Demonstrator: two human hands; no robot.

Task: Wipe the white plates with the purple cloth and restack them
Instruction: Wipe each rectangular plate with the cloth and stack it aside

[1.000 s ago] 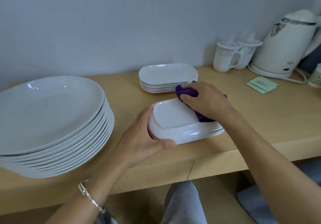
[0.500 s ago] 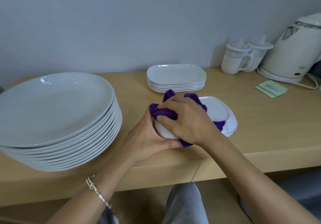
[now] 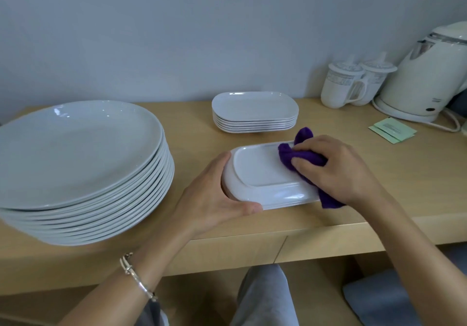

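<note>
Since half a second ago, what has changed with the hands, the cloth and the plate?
The right hand swept the cloth along the plate, from its left end to its right part. Nothing was taken or let go. The left hand still grips the plate's left end; the big stack and the small stack stayed put.

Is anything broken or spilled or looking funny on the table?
Nothing is broken or spilled. The only odd-looking thing is the rectangular plate near the front edge of the table: it is upside down, its base facing up. The left hand grips its end while the right hand presses the purple cloth on it.
</note>
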